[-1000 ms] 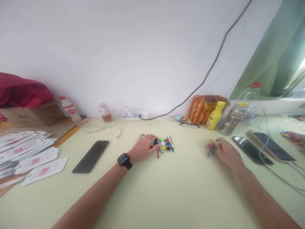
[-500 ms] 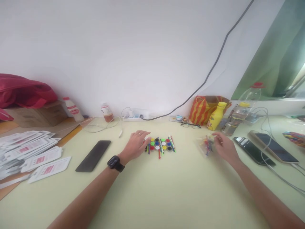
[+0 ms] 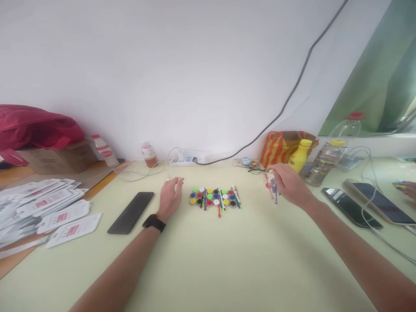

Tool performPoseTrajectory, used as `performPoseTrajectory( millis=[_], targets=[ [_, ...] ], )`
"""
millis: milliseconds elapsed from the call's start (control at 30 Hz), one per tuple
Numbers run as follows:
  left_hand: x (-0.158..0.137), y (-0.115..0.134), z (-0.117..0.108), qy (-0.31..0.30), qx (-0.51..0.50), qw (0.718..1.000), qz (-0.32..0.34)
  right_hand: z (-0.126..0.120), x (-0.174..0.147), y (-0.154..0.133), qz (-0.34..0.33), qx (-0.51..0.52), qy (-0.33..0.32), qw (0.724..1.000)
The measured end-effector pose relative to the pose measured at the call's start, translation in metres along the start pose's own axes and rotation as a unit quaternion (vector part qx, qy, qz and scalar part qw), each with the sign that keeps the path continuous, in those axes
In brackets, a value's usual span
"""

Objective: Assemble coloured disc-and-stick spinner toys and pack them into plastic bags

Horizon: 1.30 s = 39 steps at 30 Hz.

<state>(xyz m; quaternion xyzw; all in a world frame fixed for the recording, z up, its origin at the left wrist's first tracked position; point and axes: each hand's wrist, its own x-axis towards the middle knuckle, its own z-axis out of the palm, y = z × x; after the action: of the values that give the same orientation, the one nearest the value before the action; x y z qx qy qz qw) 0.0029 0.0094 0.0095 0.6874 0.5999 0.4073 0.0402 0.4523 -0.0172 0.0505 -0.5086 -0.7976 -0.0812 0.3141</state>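
Observation:
In the head view, several small round discs in many colours [image 3: 196, 196] lie in rows on the table, with thin coloured plastic sticks [image 3: 221, 199] between and across them. My left hand [image 3: 170, 198], a dark watch on its wrist, rests left of the discs, apart from them. Its fingers are loosely bent and hold nothing that I can see. Over the table to the right, my right hand [image 3: 287, 182] pinches a small clear plastic bag with coloured pieces [image 3: 272, 188]. Blur hides the bag's outline and some of its contents.
A black phone [image 3: 130, 213] lies at left beside stacked white tags [image 3: 65, 216]. Along the wall stand a drink bottle [image 3: 148, 154], a power strip [image 3: 182, 161], a striped bag [image 3: 273, 149] and a yellow bottle [image 3: 299, 157]. Two phones [image 3: 351, 208] with cables lie at right.
My left hand has drawn back leftward from the discs, uncovering the left rows. My right hand has moved left and slightly up, with the bag in its fingers. The view shifted slightly.

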Motion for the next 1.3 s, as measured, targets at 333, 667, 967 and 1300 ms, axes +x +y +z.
performPoseTrajectory(
  millis=[333,667,967,1300],
  targets=[
    [-0.001,0.001,0.002,-0.025,-0.016,1.0,0.01,-0.003,0.006,-0.006,0.06,0.064,0.032,0.996],
    [0.0,-0.001,0.006,-0.028,-0.01,0.999,0.014,-0.014,0.011,-0.011,0.039,0.077,0.069,0.994],
    [-0.001,-0.002,0.007,-0.023,-0.024,0.999,0.014,-0.024,0.017,-0.005,0.015,0.073,0.188,0.979],
    [-0.002,-0.002,0.007,-0.026,-0.026,0.999,0.014,0.014,0.024,0.059,0.306,0.125,0.185,0.925]
  ],
)
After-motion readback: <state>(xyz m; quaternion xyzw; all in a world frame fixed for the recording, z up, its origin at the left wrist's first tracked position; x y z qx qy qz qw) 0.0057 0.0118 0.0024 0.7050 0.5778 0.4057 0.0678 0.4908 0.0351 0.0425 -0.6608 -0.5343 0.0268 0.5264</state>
